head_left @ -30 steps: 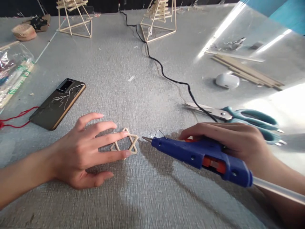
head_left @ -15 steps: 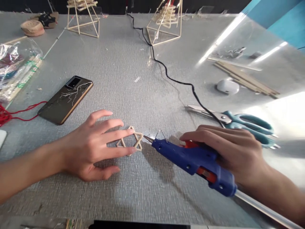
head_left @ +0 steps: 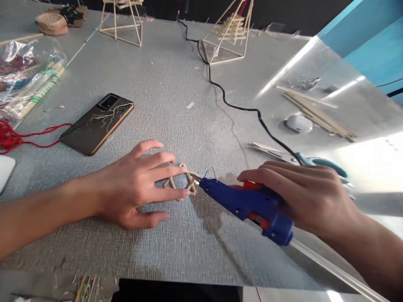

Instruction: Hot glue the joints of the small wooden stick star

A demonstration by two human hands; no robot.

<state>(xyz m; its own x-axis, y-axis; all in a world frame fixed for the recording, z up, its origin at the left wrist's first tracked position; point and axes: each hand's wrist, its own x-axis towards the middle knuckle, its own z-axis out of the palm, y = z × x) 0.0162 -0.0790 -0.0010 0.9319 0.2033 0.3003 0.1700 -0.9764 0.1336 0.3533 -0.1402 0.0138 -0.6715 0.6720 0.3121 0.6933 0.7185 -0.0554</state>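
We see the left hand (head_left: 135, 188) lying flat on the grey textured table (head_left: 176, 105), fingers spread and loose, gripping nothing. Two of its fingertips (head_left: 185, 193) press down on a small star of wooden sticks (head_left: 181, 183), which lies flat on the table just in front of us, near the middle of the view. The right hand (head_left: 302, 195) is wrapped around a blue glue gun (head_left: 248, 203), fingers closed over its top and the orange trigger part showing beneath them. The gun's metal nozzle (head_left: 195, 178) touches the right-hand edge of the star (whether glue is coming out, we cannot tell). A clear glue stick (head_left: 330, 266) juts from the back of the gun toward the lower right.

A black cord (head_left: 233, 107) runs across the table from the far edge toward the right hand. Teal-handled scissors (head_left: 317, 162) lie just behind that hand, partly hidden by it. Beyond them sit a white earbud case (head_left: 299, 123) and a bundle of flat wooden sticks (head_left: 317, 114). To the left lie a dark phone (head_left: 97, 123), some red thread (head_left: 19, 136) and a clear bag of sticks (head_left: 28, 82). Two stick-built frames (head_left: 228, 37) stand at the far side.
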